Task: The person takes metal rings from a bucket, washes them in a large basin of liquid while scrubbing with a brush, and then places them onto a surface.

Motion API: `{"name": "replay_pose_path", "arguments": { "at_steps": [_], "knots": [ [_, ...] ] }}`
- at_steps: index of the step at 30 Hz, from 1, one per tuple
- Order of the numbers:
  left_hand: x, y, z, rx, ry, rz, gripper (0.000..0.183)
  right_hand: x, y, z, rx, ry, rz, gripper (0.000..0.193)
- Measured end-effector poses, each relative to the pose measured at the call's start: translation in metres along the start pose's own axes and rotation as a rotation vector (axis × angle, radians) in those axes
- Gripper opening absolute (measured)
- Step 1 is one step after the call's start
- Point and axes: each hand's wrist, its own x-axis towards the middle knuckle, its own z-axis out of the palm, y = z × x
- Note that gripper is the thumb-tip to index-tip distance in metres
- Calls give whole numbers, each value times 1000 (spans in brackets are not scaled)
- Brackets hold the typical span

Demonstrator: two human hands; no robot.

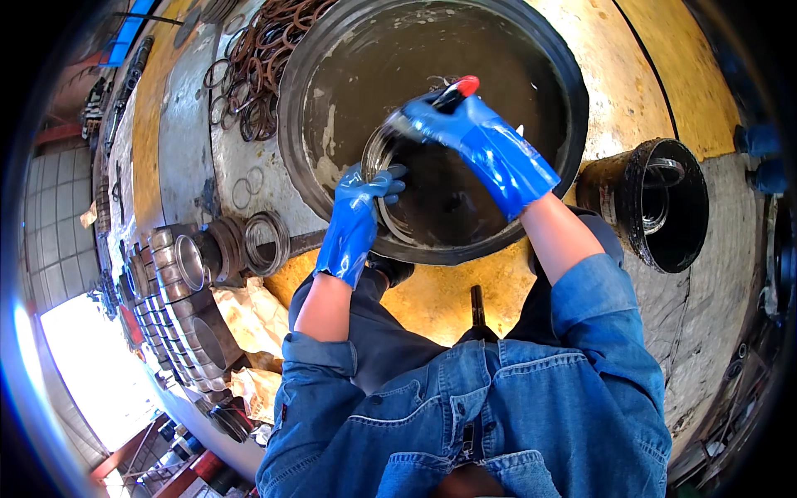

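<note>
Left hand [357, 202], blue-gloved, holds metal ring [376, 156] over round basin [294, 124]; right hand [448, 124] grips red-ended tool [467, 85] at ring's upper edge.

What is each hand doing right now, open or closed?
Left hand: closed, holding a metal ring.
Right hand: closed, holding a red-ended handle.

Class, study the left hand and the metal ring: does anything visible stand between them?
Only the blue glove: the left hand grips the metal ring through it, and nothing else visible stands between them.
</note>
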Motion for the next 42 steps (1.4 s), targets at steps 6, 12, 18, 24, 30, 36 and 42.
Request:
{"name": "replay_pose_path", "arguments": {
  "at_steps": [6,12,18,24,30,36,42],
  "knots": [
    [7,-8,-8,-22,25,24,34,-6,-1,32,-462,16,-39,34],
    [-3,12,8,96,-64,-11,35,9,22,-23,-511,457,239,39],
    [0,24,21,-2,-132,-260,38,-8,30,-43,-580,535,242,44],
    [5,13,50,-92,-235,43,41,-6,17,-81,-414,706,121,41],
    [12,-5,34,-63,-142,-9,49,-18,-4,-74,-273,534,17,27],
    [0,-4,-3,-47,-11,-7,41,-20,-26,-9,-170,137,54,23],
    [5,-13,-2,-97,69,27,26,-7,4,27,-380,-15,-18,31]
  ]
}}
